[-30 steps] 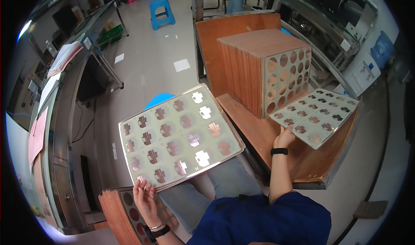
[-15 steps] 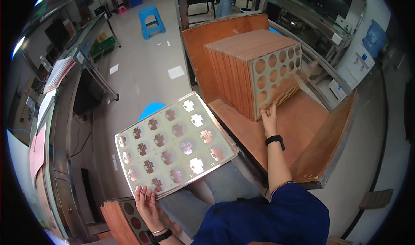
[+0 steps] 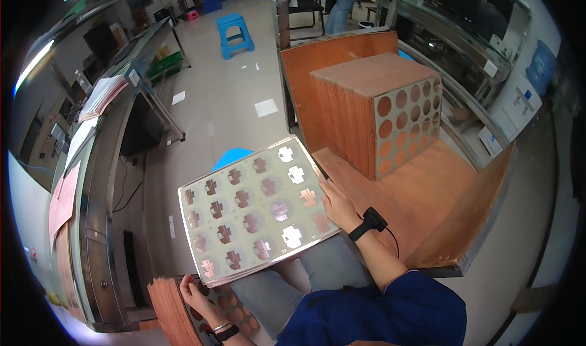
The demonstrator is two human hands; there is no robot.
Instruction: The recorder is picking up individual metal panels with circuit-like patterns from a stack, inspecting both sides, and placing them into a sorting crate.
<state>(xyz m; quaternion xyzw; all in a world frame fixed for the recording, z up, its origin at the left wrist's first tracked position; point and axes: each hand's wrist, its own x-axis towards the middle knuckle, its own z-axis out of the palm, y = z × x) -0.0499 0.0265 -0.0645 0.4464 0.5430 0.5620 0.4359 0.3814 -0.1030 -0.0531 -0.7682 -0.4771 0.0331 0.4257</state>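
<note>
A light green panel [image 3: 256, 190] with rows of copper-coloured shapes lies tilted across my lap; its lower edge shows more than one layer. My right hand [image 3: 340, 205] rests along the panel's right edge, fingers stretched out. My left hand [image 3: 194, 296] is below the panel's lower left corner, fingers loosely bent and apart, beside a second stack of panels [image 3: 168, 300] with round copper spots. A tall stack of similar panels [image 3: 354, 111] stands on edge in an orange-brown wooden-lined rack [image 3: 415, 193] at my right, apart from both hands.
A long workbench [image 3: 101, 181] with papers [image 3: 104, 95] runs along the left. Ahead on the floor stands a blue stool [image 3: 235, 34]; another blue surface [image 3: 232, 156] shows behind the panel. A water dispenser [image 3: 513, 105] stands far right. A cable [image 3: 394, 239] trails from my right wristband.
My right hand has moved from the tall stack back to the right edge of the panel on my lap. My left hand has come off the panel's lower edge and dropped slightly.
</note>
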